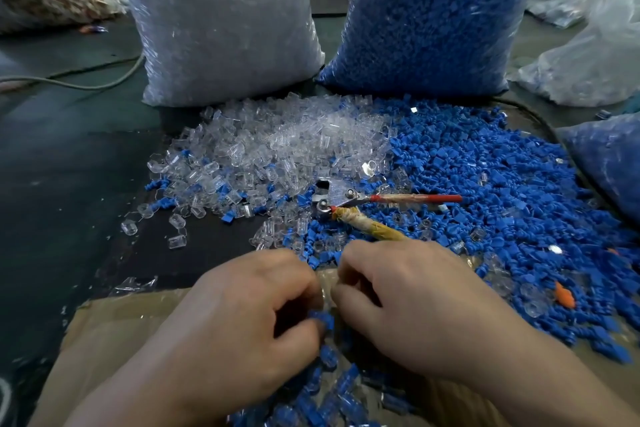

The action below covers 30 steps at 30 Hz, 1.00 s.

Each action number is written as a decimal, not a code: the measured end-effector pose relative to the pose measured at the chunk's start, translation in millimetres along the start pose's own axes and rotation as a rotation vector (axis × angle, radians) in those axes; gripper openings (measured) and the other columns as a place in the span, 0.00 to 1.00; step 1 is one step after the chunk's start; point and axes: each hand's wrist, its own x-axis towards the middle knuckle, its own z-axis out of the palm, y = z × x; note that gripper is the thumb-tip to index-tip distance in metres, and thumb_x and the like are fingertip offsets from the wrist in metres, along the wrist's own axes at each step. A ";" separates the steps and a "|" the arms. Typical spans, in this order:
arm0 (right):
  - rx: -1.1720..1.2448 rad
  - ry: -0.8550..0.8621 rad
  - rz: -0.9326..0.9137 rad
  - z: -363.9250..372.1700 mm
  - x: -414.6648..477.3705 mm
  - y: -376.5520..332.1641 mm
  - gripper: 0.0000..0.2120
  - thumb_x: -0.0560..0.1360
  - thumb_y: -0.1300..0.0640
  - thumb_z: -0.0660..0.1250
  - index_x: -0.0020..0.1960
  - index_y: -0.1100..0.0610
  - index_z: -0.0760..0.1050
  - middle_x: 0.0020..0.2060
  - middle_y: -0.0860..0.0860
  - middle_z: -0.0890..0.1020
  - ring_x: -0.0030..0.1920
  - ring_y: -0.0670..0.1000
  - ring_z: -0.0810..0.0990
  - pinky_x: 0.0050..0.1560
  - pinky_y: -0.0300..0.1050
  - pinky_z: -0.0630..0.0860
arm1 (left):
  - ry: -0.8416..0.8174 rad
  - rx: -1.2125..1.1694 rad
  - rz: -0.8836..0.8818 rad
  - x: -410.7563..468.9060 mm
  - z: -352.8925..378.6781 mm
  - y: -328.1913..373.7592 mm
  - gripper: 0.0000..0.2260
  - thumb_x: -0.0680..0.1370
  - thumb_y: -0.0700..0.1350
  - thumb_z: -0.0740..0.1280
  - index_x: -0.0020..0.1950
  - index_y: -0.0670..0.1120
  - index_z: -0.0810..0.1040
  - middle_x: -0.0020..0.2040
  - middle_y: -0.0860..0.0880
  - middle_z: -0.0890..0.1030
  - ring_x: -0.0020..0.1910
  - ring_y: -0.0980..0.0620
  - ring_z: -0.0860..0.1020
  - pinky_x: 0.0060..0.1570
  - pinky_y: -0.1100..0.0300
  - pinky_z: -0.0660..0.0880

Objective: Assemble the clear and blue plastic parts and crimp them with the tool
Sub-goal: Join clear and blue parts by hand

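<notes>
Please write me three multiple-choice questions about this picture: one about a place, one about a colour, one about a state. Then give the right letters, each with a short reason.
1. Where does the tool lie?
A. in a cardboard box
B. on the heap of loose parts
C. on top of a bag

2. What colour are the parts in the labelled bag?
A. clear
B. blue
C. orange

3. What is the left hand doing?
A. lying flat
B. gripping the tool
C. pinching a blue part

Answers: 1 B, it rests among clear and blue pieces. 2 A, the bag marked SJ 017 holds see-through pieces. 3 C, its curled fingers hold the part close to the right hand.
</notes>
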 end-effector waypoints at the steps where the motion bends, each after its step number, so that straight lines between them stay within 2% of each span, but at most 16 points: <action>1: -0.020 -0.042 -0.024 0.3 -0.4 -1.4 0.11 0.77 0.41 0.56 0.43 0.47 0.67 0.37 0.44 0.76 0.38 0.47 0.75 0.39 0.49 0.73 | -0.022 0.006 0.008 -0.2 0.8 0.1 0.09 0.69 0.59 0.65 0.42 0.56 0.76 0.41 0.60 0.76 0.41 0.61 0.76 0.39 0.62 0.74; 3: -0.043 -0.122 -0.073 0.9 -0.6 -1.3 0.09 0.76 0.43 0.56 0.43 0.47 0.67 0.39 0.45 0.76 0.41 0.50 0.75 0.41 0.49 0.73 | -0.017 0.018 -0.022 -1.5 0.9 0.5 0.08 0.70 0.61 0.65 0.43 0.58 0.77 0.42 0.61 0.76 0.41 0.63 0.77 0.38 0.66 0.73; 6: -0.025 -0.211 -0.077 -1.8 0.7 0.9 0.11 0.77 0.44 0.56 0.43 0.49 0.72 0.36 0.45 0.77 0.37 0.46 0.75 0.37 0.47 0.73 | 0.214 0.142 -0.219 -3.6 -1.9 -15.3 0.07 0.73 0.64 0.60 0.44 0.64 0.75 0.39 0.64 0.78 0.37 0.65 0.78 0.30 0.69 0.69; 7: -0.011 -0.220 -0.061 -2.1 1.3 2.9 0.13 0.77 0.44 0.56 0.42 0.49 0.73 0.35 0.45 0.78 0.35 0.45 0.75 0.36 0.46 0.73 | 0.323 0.195 -0.314 -4.4 -4.0 -26.5 0.07 0.72 0.64 0.60 0.45 0.65 0.74 0.37 0.64 0.78 0.34 0.64 0.77 0.28 0.67 0.70; 9: 0.001 -0.179 -0.026 -0.5 3.4 6.4 0.14 0.78 0.43 0.56 0.42 0.49 0.74 0.34 0.45 0.79 0.34 0.44 0.76 0.36 0.46 0.75 | 0.476 0.244 -0.509 -6.7 -9.3 -50.2 0.11 0.69 0.65 0.59 0.47 0.63 0.70 0.40 0.61 0.77 0.38 0.58 0.78 0.35 0.56 0.78; 11: 0.017 -0.097 0.012 2.9 5.8 8.3 0.13 0.78 0.41 0.57 0.44 0.48 0.74 0.36 0.44 0.79 0.36 0.44 0.76 0.39 0.47 0.77 | 0.485 0.279 -0.684 -10.3 -13.1 -69.0 0.16 0.67 0.65 0.58 0.52 0.62 0.68 0.48 0.53 0.74 0.44 0.46 0.78 0.43 0.43 0.80; 12: 0.022 -0.063 0.025 5.1 6.9 8.2 0.13 0.78 0.39 0.57 0.46 0.47 0.73 0.38 0.43 0.78 0.37 0.43 0.76 0.40 0.47 0.77 | 0.453 0.322 -0.751 -12.3 -13.8 -74.8 0.20 0.66 0.67 0.59 0.55 0.61 0.67 0.50 0.50 0.71 0.47 0.42 0.77 0.45 0.40 0.80; 14: 0.005 -0.022 0.032 10.1 8.8 6.9 0.14 0.77 0.36 0.57 0.53 0.44 0.69 0.43 0.42 0.77 0.41 0.45 0.75 0.41 0.47 0.75 | 0.374 0.382 -0.849 -14.4 -13.8 -80.7 0.28 0.65 0.72 0.59 0.59 0.58 0.67 0.55 0.47 0.69 0.51 0.38 0.77 0.47 0.38 0.80; 16: -0.032 0.003 0.027 15.5 10.6 6.7 0.17 0.77 0.34 0.57 0.60 0.43 0.66 0.50 0.41 0.77 0.46 0.48 0.77 0.43 0.49 0.75 | 0.304 0.426 -0.895 -12.8 -14.1 -79.1 0.36 0.64 0.77 0.56 0.63 0.54 0.69 0.59 0.44 0.70 0.55 0.37 0.76 0.49 0.40 0.80; 19: -0.098 0.055 0.034 21.7 14.3 6.9 0.23 0.75 0.30 0.56 0.64 0.42 0.63 0.56 0.42 0.77 0.49 0.51 0.78 0.40 0.49 0.72 | 0.208 0.505 -0.831 -6.6 -15.6 -61.1 0.41 0.66 0.78 0.53 0.68 0.53 0.73 0.58 0.46 0.75 0.54 0.43 0.77 0.47 0.49 0.78; 24: -0.125 0.073 0.013 23.6 21.0 3.7 0.24 0.75 0.31 0.57 0.65 0.41 0.60 0.52 0.45 0.75 0.39 0.52 0.68 0.34 0.47 0.64 | 0.056 0.391 -0.547 4.8 -6.3 -27.1 0.29 0.73 0.66 0.64 0.72 0.56 0.72 0.58 0.58 0.71 0.49 0.57 0.73 0.48 0.60 0.71; 27: -0.140 0.078 0.002 24.7 23.7 3.2 0.24 0.76 0.32 0.57 0.67 0.42 0.60 0.51 0.46 0.75 0.44 0.54 0.76 0.34 0.47 0.63 | 0.093 0.281 -0.443 8.8 1.8 -21.5 0.21 0.76 0.59 0.67 0.68 0.58 0.75 0.48 0.63 0.68 0.42 0.63 0.70 0.41 0.69 0.64; 30: -0.158 0.094 -0.008 27.7 26.1 2.5 0.19 0.77 0.35 0.57 0.62 0.44 0.64 0.44 0.46 0.71 0.43 0.53 0.76 0.30 0.45 0.59 | 0.164 0.204 -0.384 13.2 9.5 -17.8 0.16 0.75 0.55 0.69 0.63 0.59 0.78 0.44 0.64 0.71 0.41 0.66 0.70 0.39 0.71 0.63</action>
